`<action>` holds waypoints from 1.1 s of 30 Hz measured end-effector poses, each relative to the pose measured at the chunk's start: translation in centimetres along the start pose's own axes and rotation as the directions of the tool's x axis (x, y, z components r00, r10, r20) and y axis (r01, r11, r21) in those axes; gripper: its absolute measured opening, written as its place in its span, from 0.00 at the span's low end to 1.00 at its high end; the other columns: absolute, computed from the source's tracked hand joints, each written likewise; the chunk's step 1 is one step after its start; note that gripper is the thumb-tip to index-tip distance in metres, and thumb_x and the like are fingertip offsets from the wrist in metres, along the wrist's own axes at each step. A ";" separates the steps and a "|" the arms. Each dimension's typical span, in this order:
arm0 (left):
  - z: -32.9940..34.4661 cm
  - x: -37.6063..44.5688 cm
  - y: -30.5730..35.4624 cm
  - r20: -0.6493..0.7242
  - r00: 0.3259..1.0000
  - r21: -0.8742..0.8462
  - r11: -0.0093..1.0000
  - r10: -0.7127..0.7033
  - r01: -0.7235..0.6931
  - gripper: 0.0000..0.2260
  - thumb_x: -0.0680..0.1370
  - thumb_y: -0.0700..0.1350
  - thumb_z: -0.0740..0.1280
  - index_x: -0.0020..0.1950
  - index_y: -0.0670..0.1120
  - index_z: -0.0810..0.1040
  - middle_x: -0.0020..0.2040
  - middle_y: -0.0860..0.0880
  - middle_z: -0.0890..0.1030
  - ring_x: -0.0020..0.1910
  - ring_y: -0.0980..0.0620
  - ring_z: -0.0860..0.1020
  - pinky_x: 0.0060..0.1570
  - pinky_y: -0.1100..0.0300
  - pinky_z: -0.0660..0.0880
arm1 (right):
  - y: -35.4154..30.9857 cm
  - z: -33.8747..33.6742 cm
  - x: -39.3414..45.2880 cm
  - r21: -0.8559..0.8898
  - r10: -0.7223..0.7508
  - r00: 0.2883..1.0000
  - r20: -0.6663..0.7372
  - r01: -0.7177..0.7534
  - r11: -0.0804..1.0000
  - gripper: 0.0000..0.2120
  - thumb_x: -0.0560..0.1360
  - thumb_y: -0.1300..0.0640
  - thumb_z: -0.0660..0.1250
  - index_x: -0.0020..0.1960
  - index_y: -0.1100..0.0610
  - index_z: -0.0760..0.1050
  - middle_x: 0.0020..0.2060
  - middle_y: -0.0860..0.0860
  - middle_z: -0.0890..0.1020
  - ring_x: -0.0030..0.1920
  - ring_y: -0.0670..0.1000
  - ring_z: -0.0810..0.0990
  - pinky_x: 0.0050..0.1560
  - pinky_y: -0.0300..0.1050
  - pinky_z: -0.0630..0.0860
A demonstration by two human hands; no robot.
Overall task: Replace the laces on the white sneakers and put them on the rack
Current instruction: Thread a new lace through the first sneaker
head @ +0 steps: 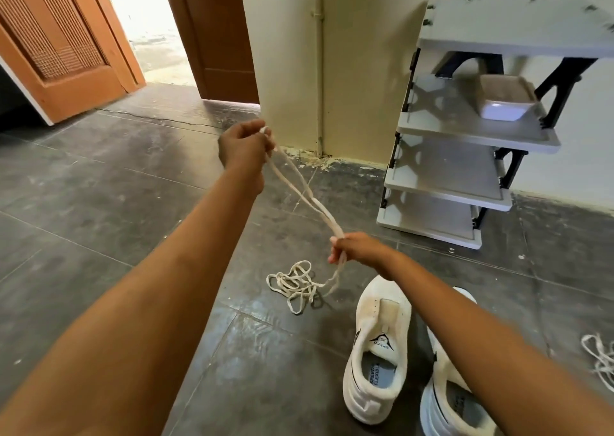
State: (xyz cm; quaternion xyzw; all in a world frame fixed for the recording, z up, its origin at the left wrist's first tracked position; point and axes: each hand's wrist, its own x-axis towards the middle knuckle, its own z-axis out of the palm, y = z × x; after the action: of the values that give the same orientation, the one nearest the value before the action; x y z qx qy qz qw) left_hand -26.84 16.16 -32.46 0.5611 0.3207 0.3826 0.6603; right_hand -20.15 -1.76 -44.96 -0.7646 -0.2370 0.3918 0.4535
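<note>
Both hands [244, 145] [357, 249] stretch a white lace [300, 190]

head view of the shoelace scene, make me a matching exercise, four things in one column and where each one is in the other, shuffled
Things:
1. lace
2. white sneakers
3. shallow tray
4. second lace pile

Places:
A. on a middle shelf of the grey rack
B. on the floor at the far right edge
C. stretched between the left hand and the right hand
D. side by side on the floor, unlaced

Pairs: 1-C, 2-D, 3-A, 4-B
</note>
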 end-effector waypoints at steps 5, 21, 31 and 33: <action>-0.6 -0.1 -4.2 0.121 0.976 0.381 0.917 -0.178 0.120 0.11 0.75 0.30 0.64 0.54 0.40 0.79 0.47 0.43 0.80 0.37 0.53 0.76 0.39 0.62 0.77 | -1.3 -2.7 -1.3 0.351 0.052 0.997 -0.050 -0.031 0.936 0.16 0.81 0.53 0.56 0.38 0.59 0.71 0.22 0.48 0.73 0.23 0.47 0.75 0.38 0.45 0.78; 10.1 -10.4 -6.5 0.774 0.280 0.628 0.746 -0.568 -0.224 0.07 0.77 0.41 0.66 0.53 0.52 0.77 0.53 0.53 0.80 0.57 0.53 0.75 0.63 0.51 0.67 | -4.4 -11.7 -7.1 0.801 0.073 0.893 -0.445 0.360 0.479 0.16 0.83 0.55 0.50 0.41 0.60 0.69 0.22 0.52 0.79 0.26 0.49 0.80 0.40 0.46 0.81; 16.2 -13.0 -7.0 0.680 0.529 0.583 0.812 -0.508 0.029 0.06 0.77 0.38 0.67 0.40 0.42 0.75 0.37 0.46 0.80 0.26 0.60 0.79 0.27 0.67 0.76 | 2.3 -15.6 -9.5 0.549 0.252 0.848 -0.466 0.054 0.834 0.07 0.81 0.60 0.55 0.57 0.60 0.69 0.37 0.55 0.77 0.36 0.50 0.76 0.47 0.47 0.76; 16.9 -13.0 -7.4 0.645 0.571 0.575 0.815 -0.508 0.074 0.07 0.77 0.37 0.66 0.39 0.41 0.74 0.37 0.45 0.79 0.23 0.60 0.78 0.22 0.69 0.72 | 4.0 -15.6 -9.8 0.452 0.211 0.831 -0.514 0.054 0.890 0.08 0.79 0.64 0.59 0.58 0.59 0.69 0.36 0.55 0.76 0.33 0.49 0.74 0.37 0.41 0.75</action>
State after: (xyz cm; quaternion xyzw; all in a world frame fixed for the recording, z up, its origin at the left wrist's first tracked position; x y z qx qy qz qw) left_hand -17.91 -4.06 -37.04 0.7529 0.1808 -0.1100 0.6232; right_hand -13.11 -18.60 -40.33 -0.7281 0.0328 0.2178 0.6491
